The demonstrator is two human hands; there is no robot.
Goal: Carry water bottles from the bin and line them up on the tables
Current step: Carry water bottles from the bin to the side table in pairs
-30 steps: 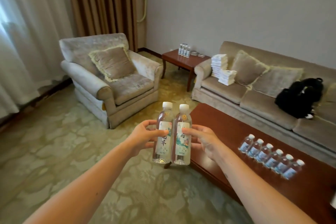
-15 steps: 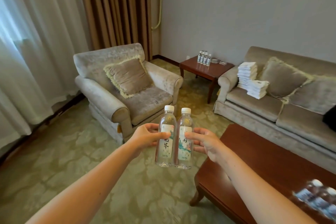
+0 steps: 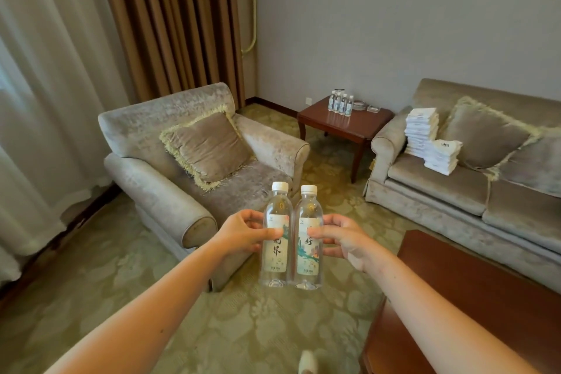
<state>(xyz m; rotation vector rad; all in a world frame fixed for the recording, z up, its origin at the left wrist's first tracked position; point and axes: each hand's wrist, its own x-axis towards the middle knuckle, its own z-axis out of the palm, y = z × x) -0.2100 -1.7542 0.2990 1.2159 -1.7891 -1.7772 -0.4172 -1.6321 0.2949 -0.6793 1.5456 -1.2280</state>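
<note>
Above the carpet (image 3: 243, 328), each of two hands holds one upright bottle: left hand (image 3: 243, 234) grips left bottle (image 3: 274, 255), right hand (image 3: 343, 240) grips right bottle (image 3: 308, 256), the bottles touching. At least four other bottles (image 3: 341, 104) stand on the far side table (image 3: 358, 127).

Single head-worn view, wide-angle, looking forward and down into a room corner.

The camera sits above and behind both forearms, which enter from the bottom edge. Nearest, low in the centre, are the left hand (image 3: 243, 235) with the left bottle (image 3: 274, 255) and the right hand (image 3: 346, 241) with the right bottle (image 3: 308, 255). Beyond them it faces the armchair (image 3: 145, 121), with the small worktop (image 3: 349, 127) farthest and the sofa (image 3: 440, 179) at right.
</note>
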